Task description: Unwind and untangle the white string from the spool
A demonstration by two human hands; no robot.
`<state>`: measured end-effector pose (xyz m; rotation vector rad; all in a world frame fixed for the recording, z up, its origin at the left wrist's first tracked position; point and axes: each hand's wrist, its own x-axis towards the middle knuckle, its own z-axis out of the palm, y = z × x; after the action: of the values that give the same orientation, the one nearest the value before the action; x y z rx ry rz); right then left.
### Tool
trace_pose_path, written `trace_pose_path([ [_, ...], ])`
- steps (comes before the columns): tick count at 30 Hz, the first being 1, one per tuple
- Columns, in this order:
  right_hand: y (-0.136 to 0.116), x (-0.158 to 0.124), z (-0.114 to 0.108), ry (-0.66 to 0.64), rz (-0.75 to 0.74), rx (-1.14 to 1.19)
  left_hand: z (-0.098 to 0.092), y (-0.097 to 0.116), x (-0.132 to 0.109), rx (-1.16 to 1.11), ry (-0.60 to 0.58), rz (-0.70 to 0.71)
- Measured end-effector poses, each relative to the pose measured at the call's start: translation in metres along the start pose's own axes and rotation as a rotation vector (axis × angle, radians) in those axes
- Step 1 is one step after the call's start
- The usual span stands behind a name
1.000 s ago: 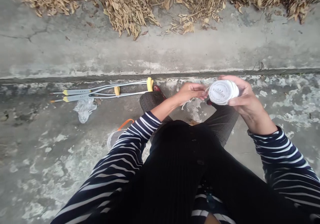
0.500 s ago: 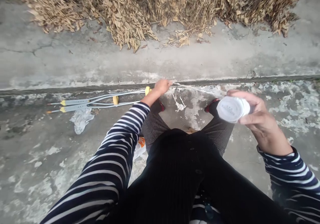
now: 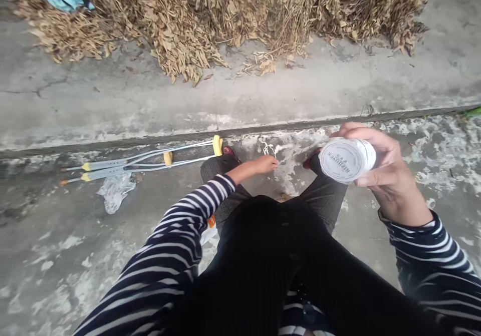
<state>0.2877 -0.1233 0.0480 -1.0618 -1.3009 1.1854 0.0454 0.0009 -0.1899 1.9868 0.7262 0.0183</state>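
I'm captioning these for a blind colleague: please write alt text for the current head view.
A person's right hand holds a round white labelled object; the left hand is near white string between the feet. Crutches and clear plastic lie on concrete at left, with dry leaves along the top.

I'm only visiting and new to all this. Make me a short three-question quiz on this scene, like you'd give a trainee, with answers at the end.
1. Which hand holds the white labelled roll?
2. What lies right by the crutches: (a) a hammer, (b) crumpled clear plastic, (c) a bucket?
3. True or false: the left hand is gripping a crutch.

Key:
1. The right hand.
2. b.
3. False; it is apart from the crutches, near some white strands.
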Motion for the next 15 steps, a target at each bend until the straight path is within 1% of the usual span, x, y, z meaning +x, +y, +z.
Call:
trace_pose_path([
  [1,0.005,0.002,0.0,0.02,0.029,0.027,-0.011,-0.011,-0.01,-0.001,0.015,-0.055],
  [2,0.01,0.004,0.001,0.037,0.052,0.055,-0.026,-0.019,-0.015,0.004,0.057,-0.104],
  [3,0.014,0.006,0.003,0.054,0.064,0.077,-0.042,-0.024,-0.016,0.016,0.112,-0.142],
  [5,0.021,0.011,0.006,0.084,0.072,0.102,-0.07,-0.023,-0.005,-0.013,0.268,-0.202],
  [6,0.023,0.013,0.007,0.096,0.074,0.11,-0.079,-0.017,0.005,-0.078,0.348,-0.226],
  [7,0.023,0.015,0.009,0.103,0.07,0.119,-0.083,-0.009,0.017,-0.172,0.41,-0.24],
  [8,0.024,0.016,0.01,0.105,0.064,0.128,-0.083,0.001,0.029,-0.279,0.449,-0.242],
  [9,0.023,0.017,0.011,0.104,0.06,0.136,-0.079,0.011,0.04,-0.38,0.463,-0.23],
  [11,0.022,0.016,0.011,0.1,0.055,0.146,-0.062,0.032,0.056,-0.481,0.428,-0.15],
  [13,0.021,0.015,0.011,0.105,0.058,0.146,-0.043,0.049,0.058,-0.467,0.4,-0.047],
  [15,0.022,0.013,0.009,0.109,0.076,0.139,-0.028,0.065,0.048,-0.47,0.401,0.049],
])
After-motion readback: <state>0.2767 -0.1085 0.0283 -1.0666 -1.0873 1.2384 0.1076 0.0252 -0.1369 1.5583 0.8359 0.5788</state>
